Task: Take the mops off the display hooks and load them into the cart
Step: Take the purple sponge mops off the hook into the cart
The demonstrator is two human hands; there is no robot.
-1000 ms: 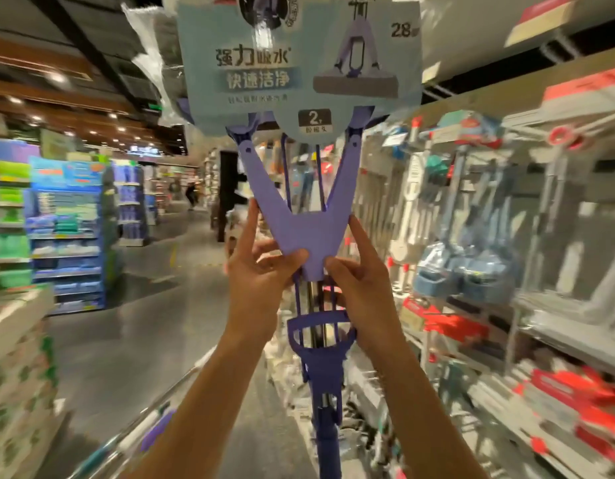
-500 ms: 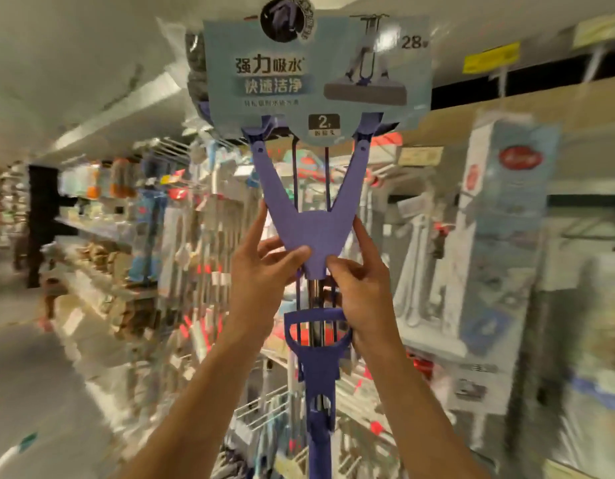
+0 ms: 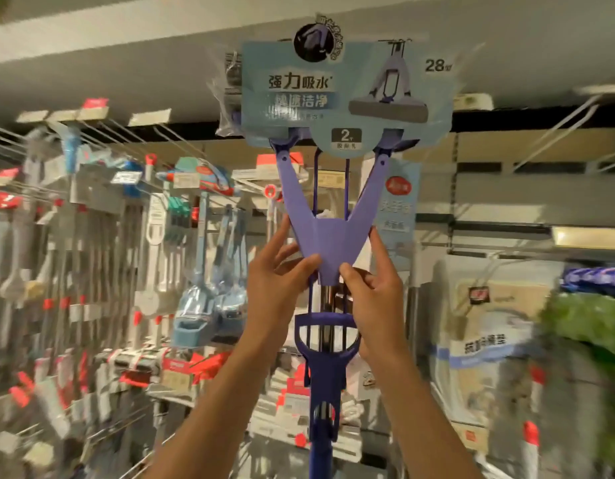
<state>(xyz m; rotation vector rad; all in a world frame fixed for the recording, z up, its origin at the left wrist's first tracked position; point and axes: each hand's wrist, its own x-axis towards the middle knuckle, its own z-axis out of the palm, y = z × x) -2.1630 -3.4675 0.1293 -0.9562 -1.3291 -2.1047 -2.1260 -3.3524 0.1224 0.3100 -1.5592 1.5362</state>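
I hold a purple sponge mop (image 3: pixel 328 243) upright in front of me, head up, with its light blue cardboard label (image 3: pixel 344 95) at the top. My left hand (image 3: pixel 276 271) grips the left edge of the mop's purple V-shaped yoke, thumb on its front. My right hand (image 3: pixel 375 281) grips the right edge in the same way. The dark blue handle (image 3: pixel 321 409) runs down between my forearms and out of the frame. The cart is not in view.
The display wall stands straight ahead. Wire hooks (image 3: pixel 133 129) carry hanging brushes and blue mop heads (image 3: pixel 209 305) on the left. Boxed goods (image 3: pixel 486 340) fill the shelves on the right. Red price tags line the shelf edges (image 3: pixel 181 368).
The view has swung right from the open aisle to face the display wall. The mop stays upright in both hands, with the same grip.
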